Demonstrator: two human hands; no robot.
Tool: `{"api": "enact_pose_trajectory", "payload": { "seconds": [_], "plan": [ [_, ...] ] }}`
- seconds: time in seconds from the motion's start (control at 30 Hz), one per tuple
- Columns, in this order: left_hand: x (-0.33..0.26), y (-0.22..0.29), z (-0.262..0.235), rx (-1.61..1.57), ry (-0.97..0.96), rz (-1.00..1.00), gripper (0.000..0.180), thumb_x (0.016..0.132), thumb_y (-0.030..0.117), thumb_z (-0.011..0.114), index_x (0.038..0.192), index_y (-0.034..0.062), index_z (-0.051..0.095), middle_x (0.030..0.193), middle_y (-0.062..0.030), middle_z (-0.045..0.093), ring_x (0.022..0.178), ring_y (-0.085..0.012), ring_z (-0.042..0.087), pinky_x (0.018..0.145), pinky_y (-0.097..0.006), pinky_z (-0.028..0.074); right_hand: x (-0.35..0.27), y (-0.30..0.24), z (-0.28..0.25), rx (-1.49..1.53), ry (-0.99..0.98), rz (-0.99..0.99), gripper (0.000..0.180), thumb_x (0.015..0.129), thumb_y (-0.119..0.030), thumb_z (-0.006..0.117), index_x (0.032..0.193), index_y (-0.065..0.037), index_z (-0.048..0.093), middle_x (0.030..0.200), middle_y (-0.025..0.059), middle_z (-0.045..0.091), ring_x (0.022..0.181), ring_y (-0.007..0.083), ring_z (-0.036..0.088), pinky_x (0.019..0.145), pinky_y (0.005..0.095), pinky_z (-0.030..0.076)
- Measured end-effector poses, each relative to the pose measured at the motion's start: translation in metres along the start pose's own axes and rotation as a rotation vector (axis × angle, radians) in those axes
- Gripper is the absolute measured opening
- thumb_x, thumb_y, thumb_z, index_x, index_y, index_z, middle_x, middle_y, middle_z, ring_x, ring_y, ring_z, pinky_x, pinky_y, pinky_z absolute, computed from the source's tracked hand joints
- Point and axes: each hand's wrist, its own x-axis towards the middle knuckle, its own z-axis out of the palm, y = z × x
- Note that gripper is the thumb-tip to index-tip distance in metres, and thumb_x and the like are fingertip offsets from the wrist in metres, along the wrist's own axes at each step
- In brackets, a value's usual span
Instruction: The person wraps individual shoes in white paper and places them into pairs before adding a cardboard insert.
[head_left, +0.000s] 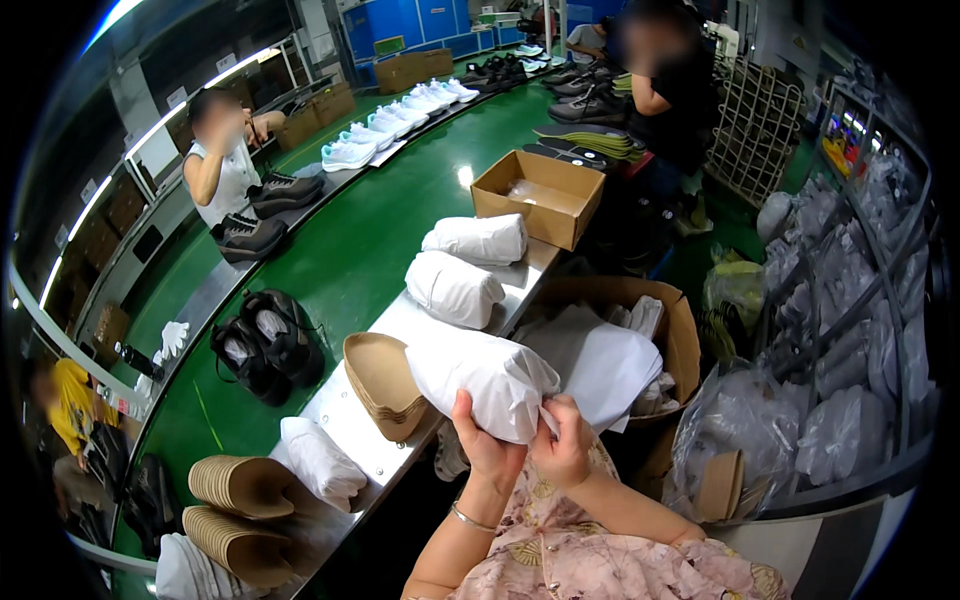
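A white paper-wrapped bundle (pixel 480 380) is held up in front of me, over the near edge of the metal ledge. My left hand (pixel 490 450) is closed round its near end from below, thumb against the paper. At the same end my right hand (pixel 562 445) pinches the gathered paper. What the paper covers is hidden. Left of the bundle lies a stack of curved brown cardboard pieces (pixel 385 375). Two similar bundles, one nearer (pixel 453 290) and one farther (pixel 476 240), rest on the ledge beyond it.
A cardboard box (pixel 540 200) stands past the bundles. At right, an open carton (pixel 680 340) holds white paper sheets (pixel 600 365). Black shoes (pixel 265 345) sit on the green conveyor belt (pixel 400 215). More cardboard stacks (pixel 235 485) are lower left. Co-workers sit across and at far right.
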Motion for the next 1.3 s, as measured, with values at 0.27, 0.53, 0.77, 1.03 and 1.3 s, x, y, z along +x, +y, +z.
{"api": "enact_pose_trajectory", "payload": {
  "seconds": [0.27,0.53,0.77,1.03,1.3],
  "plan": [
    [0.006,0.010,-0.009,0.130,0.054,0.031,0.065,0.080,0.052,0.046,0.123,0.0028,0.041,0.116,-0.0118,0.052,0.107,-0.0252,0.051,0.092,-0.037,0.040,0.001,-0.037,-0.011,1.138,0.008,0.896,0.039,0.084,-0.010,0.058,0.117,0.003,0.041,0.113,0.0099,0.050,0.103,0.0137,0.048,0.091,0.0269,0.038],
    [0.000,0.011,0.010,0.079,-0.036,-0.004,0.078,0.078,0.058,0.041,0.123,-0.0050,0.039,0.121,-0.0229,0.048,0.111,-0.0331,0.047,0.093,-0.039,0.039,0.002,-0.017,-0.011,0.905,-0.018,0.932,0.015,0.086,-0.010,0.058,0.096,0.001,0.057,0.086,0.0023,0.060,0.077,0.0078,0.055,0.070,0.0205,0.045],
    [-0.004,0.012,0.021,0.108,-0.133,-0.011,0.085,0.076,0.061,0.043,0.127,-0.0060,0.033,0.121,-0.0236,0.046,0.113,-0.0351,0.046,0.093,-0.042,0.040,0.005,-0.012,-0.019,1.454,-0.089,1.229,0.021,0.084,-0.013,0.057,0.100,0.000,0.057,0.092,0.0070,0.061,0.078,0.0142,0.059,0.069,0.0249,0.048],
    [-0.002,0.018,0.011,0.272,-0.215,0.029,0.089,0.070,0.057,0.054,0.130,-0.0039,0.027,0.120,-0.0246,0.046,0.110,-0.0386,0.048,0.093,-0.045,0.041,0.011,-0.003,-0.013,1.042,-0.215,1.033,0.027,0.081,-0.005,0.059,0.107,0.000,0.054,0.097,0.0065,0.059,0.080,0.0116,0.057,0.069,0.0228,0.046],
    [-0.004,0.019,0.010,0.281,-0.204,0.033,0.089,0.068,0.054,0.057,0.130,-0.0032,0.027,0.120,-0.0242,0.046,0.110,-0.0394,0.049,0.092,-0.046,0.042,0.020,-0.005,-0.019,1.297,-0.218,1.148,0.023,0.084,-0.006,0.054,0.107,-0.002,0.052,0.097,0.0073,0.059,0.089,0.0138,0.057,0.082,0.0270,0.045]
  ]
}}
